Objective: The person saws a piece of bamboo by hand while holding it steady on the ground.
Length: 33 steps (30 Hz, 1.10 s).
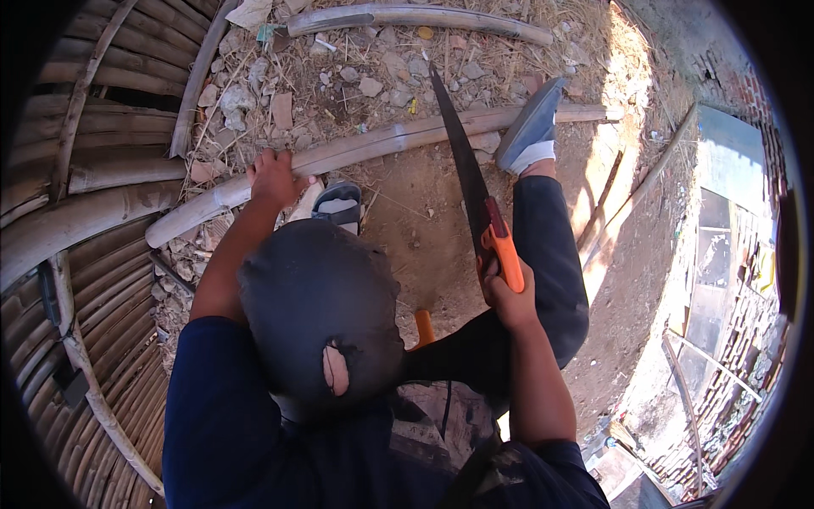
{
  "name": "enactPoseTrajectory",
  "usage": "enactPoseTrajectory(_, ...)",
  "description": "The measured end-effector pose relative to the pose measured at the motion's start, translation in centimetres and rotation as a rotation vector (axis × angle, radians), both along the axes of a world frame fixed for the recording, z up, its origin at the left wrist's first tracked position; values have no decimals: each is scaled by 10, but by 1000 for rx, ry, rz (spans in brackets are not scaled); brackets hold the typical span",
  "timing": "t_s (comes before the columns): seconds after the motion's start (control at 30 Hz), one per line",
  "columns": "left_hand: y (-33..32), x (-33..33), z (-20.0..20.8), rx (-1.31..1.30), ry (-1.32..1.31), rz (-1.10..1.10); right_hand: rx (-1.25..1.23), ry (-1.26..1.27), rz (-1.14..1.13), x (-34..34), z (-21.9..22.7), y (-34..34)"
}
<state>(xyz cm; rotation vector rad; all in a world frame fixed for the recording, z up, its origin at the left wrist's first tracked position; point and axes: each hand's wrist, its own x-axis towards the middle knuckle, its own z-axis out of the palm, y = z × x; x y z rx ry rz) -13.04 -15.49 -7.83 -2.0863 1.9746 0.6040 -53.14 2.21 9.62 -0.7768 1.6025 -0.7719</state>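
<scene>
My left hand [273, 178] presses down on a long bamboo pole [381, 144] that lies across the dirt ground. My right hand [507, 297] grips the orange handle of a hand saw [468, 174]. Its dark blade points up and away, its tip beyond the pole. My right foot in a grey shoe [530, 123] rests on the pole further right. My left foot [337, 206] sits just below the pole beside my left hand. My bent knees in dark trousers fill the middle.
A stack of bamboo poles [93, 204] lies at the left. Another pole [415, 19] lies at the top among stones and straw. Thin sticks [632, 199] lie at the right by a brick wall [746, 280]. An orange object [423, 327] shows under my leg.
</scene>
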Motion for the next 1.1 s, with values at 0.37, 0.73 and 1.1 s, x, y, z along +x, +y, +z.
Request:
enactPoseTrajectory(0.37,0,-3,-12,-57,-22,-26,56,120,90,-3,-10,-31)
enactPoseTrajectory(0.73,-5,-5,-5,29,-19,4,143,-139,-8,-28,9,-9)
enactPoseTrajectory(1.1,7,-9,-2,10,16,8,29,225,192,-2,-8,6)
